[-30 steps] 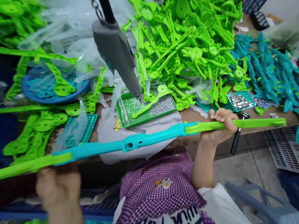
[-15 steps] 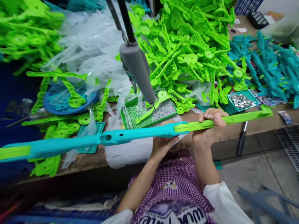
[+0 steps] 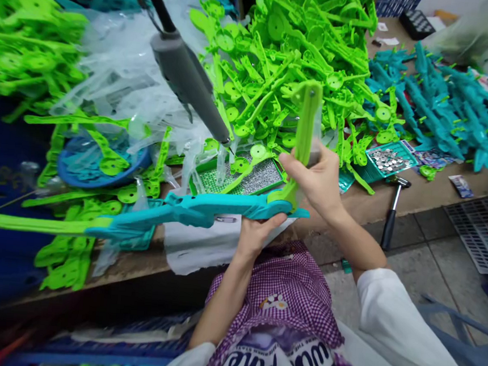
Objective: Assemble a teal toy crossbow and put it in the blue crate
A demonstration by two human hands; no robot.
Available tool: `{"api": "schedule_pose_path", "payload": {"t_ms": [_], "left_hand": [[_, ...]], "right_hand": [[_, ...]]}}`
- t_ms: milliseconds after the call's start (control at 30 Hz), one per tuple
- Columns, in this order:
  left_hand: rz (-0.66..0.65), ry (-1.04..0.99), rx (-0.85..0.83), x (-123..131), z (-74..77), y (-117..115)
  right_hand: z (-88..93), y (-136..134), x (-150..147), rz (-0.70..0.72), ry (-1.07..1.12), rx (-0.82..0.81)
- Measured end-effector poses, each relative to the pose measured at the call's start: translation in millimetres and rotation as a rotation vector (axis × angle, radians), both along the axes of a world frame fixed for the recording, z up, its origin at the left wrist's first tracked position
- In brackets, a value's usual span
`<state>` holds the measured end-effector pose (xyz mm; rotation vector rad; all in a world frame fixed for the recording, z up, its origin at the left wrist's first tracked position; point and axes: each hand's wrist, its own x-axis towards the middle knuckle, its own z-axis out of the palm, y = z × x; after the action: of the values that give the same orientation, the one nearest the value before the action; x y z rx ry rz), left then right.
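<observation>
A long teal plastic body (image 3: 199, 205) with green arms hinged at both ends lies across in front of me. My left hand (image 3: 254, 235) grips it from below near its right joint, thumb along the edge. In my right hand (image 3: 319, 181) is the right green arm (image 3: 306, 131), which stands upright from the round joint, with fingers wrapped round it. Leftward, the other green arm (image 3: 31, 223) points straight out. Just behind the body hangs a grey powered screwdriver (image 3: 188, 81), its tip over a green tray (image 3: 205, 179) of small metal parts.
Loose green parts (image 3: 276, 55) are heaped at the back, beside clear plastic bags (image 3: 127, 53). Teal pieces (image 3: 447, 104) pile up at right. A hammer (image 3: 390, 218) lies near the bench edge by a box of metal discs (image 3: 389, 160). A blue bowl (image 3: 68, 170) sits left.
The right green arm has swung up from in line with the body to upright, my right hand moving with it. The body has rolled to show its side. The screwdriver appears further left.
</observation>
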<state>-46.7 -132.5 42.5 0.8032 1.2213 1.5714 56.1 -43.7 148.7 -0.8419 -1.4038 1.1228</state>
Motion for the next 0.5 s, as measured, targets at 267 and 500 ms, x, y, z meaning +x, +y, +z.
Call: {"api": "schedule_pose_path", "payload": {"t_ms": [267,500], "left_hand": [[0.119,-0.287,-0.134,-1,19.5,4],[0.159,-0.197,-0.051,-4,17.2,-6]], "right_hand": [[-28.6,6,-14,-0.146,0.268,-0.069],[-43.4,-30,-3,-0.235,0.269,0.03]]}}
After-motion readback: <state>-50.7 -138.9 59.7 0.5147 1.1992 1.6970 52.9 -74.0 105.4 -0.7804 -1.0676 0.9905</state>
